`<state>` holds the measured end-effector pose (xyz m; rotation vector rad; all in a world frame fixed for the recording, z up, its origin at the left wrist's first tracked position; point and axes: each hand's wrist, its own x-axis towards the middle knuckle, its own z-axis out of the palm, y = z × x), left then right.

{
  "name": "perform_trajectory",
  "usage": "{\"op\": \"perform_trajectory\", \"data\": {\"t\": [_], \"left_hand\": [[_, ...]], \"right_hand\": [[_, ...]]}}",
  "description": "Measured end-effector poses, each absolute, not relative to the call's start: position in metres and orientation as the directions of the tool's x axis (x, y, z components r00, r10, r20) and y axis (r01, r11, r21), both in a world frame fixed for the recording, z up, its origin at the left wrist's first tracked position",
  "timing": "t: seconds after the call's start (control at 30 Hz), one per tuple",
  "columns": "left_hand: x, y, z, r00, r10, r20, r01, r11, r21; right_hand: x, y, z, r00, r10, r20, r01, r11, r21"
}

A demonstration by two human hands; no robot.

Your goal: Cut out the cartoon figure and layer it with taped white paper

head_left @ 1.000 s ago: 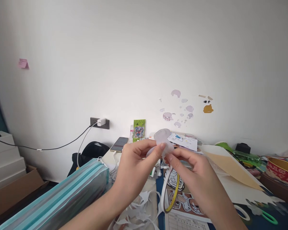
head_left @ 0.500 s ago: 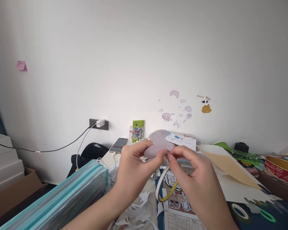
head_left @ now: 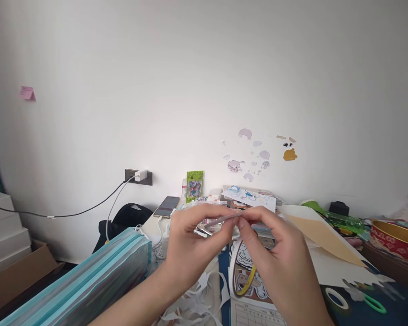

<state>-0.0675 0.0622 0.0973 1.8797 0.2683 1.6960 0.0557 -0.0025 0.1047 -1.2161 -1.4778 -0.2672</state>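
Thumb and fingers of my left hand (head_left: 192,242) pinch a pale lilac-grey cutout (head_left: 219,221), which is now turned nearly edge-on. My right hand (head_left: 279,253) is closed at the cutout's right end, its thumb and forefinger meeting my left fingertips. From my right hand hangs a narrow roll of tape (head_left: 234,276), white outside with a yellow core; part of it is hidden behind the hand. What exactly the right fingertips pinch is too small to make out. Beneath the hands lie printed cartoon sheets (head_left: 250,280) and a heap of white paper strips (head_left: 199,299).
At left stands a teal-edged clear bag (head_left: 98,276). A phone (head_left: 166,206) and a green packet (head_left: 195,185) are by the wall. On the right are a tape roll (head_left: 336,299), green-handled scissors (head_left: 374,304) and a red tin (head_left: 396,244). Cutouts (head_left: 234,166) stick to the wall.
The cutout has tilted from showing its broad face to lying nearly edge-on. The hanging tape roll has swung slightly to the right. Both hands stay together.
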Motion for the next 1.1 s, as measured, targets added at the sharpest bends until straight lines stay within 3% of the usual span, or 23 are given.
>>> {"op": "perform_trajectory", "data": {"t": [0.1,0.17,0.3,0.4,0.53,0.77,0.9,1.0,1.1], "left_hand": [[-0.074,0.063,0.101,0.246,0.441,0.863,-0.27,-0.824,0.498],[-0.079,0.065,0.106,0.319,0.496,0.808,-0.329,-0.742,0.585],[-0.086,0.066,0.119,0.539,0.733,0.416,-0.309,-0.287,0.907],[-0.087,0.063,0.125,0.704,0.685,0.185,-0.23,-0.026,0.973],[-0.086,0.061,0.125,0.774,0.605,0.187,-0.292,0.078,0.953],[-0.085,0.067,0.119,0.811,0.547,0.206,-0.303,0.092,0.949],[-0.078,0.062,0.115,0.863,0.498,0.082,-0.206,0.199,0.958],[-0.071,0.057,0.109,0.925,0.379,-0.021,-0.11,0.321,0.941],[-0.061,0.052,0.099,0.962,0.258,-0.088,-0.028,0.416,0.909]], "right_hand": [[0.06,-0.003,0.105,0.108,0.431,0.896,0.844,0.436,-0.312],[0.063,-0.003,0.105,0.011,0.31,0.951,0.889,0.431,-0.151],[0.069,-0.002,0.109,-0.239,0.072,0.968,0.893,0.408,0.19],[0.069,-0.002,0.111,-0.35,0.006,0.937,0.865,0.385,0.321],[0.068,-0.005,0.111,-0.378,0.011,0.926,0.858,0.381,0.346],[0.07,-0.02,0.11,-0.402,0.165,0.901,0.875,0.358,0.326],[0.072,-0.037,0.104,-0.422,0.224,0.878,0.896,0.249,0.368],[0.074,-0.052,0.098,-0.433,0.291,0.853,0.901,0.157,0.404],[0.076,-0.064,0.09,-0.425,0.345,0.837,0.905,0.16,0.394]]}}
